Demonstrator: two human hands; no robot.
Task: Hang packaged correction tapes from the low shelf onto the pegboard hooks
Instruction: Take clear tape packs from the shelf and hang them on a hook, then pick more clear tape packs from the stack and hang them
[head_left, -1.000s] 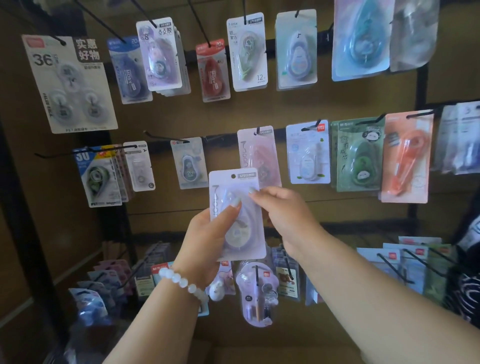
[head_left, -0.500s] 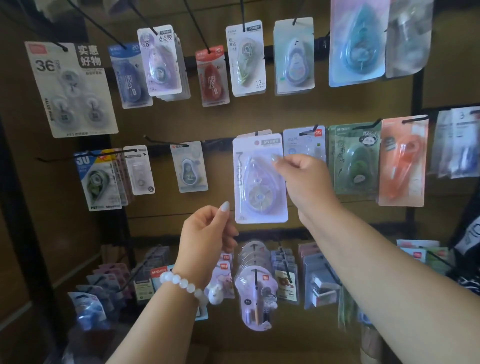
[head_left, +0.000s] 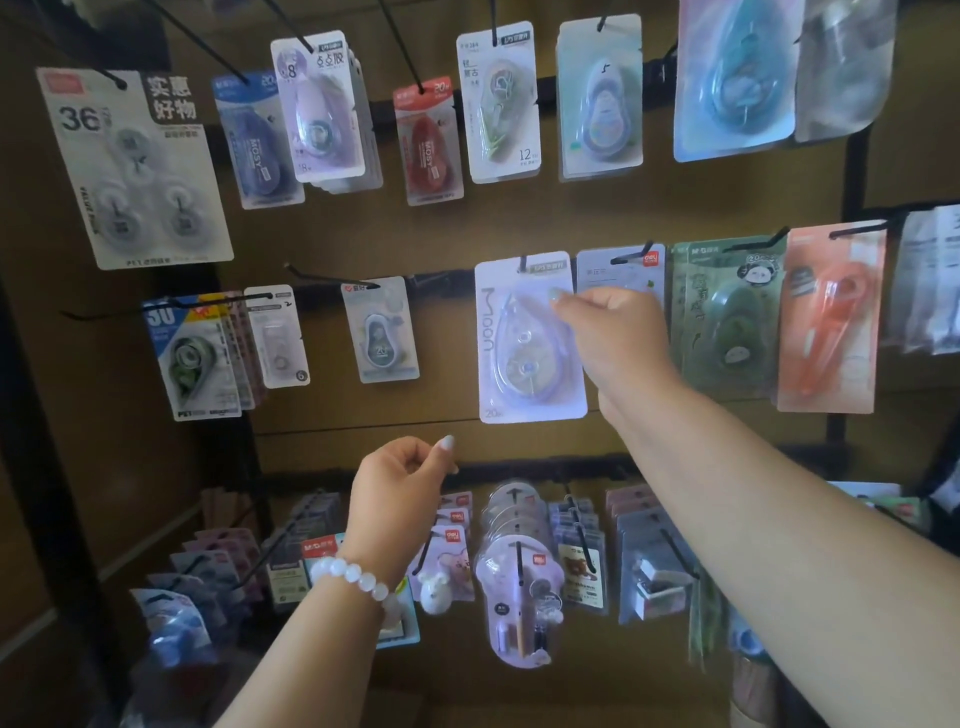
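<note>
A pale lilac "Moon" correction tape pack (head_left: 524, 343) hangs at the middle row of the pegboard, its top slot on a black hook (head_left: 522, 262). My right hand (head_left: 615, 338) pinches the pack's upper right edge between thumb and fingers. My left hand (head_left: 397, 483) hovers below the pack with loosely curled fingers and holds nothing; a white bead bracelet sits on its wrist.
Other tape packs fill the hooks: a green one (head_left: 727, 317) and an orange one (head_left: 828, 322) to the right, a small grey one (head_left: 382, 332) to the left. An empty hook (head_left: 311, 275) juts out left of centre. The low row holds several packs (head_left: 519, 587).
My right hand carried the lilac pack up and right from in front of me to the middle-row hook. My left hand let go of it and stayed low.
</note>
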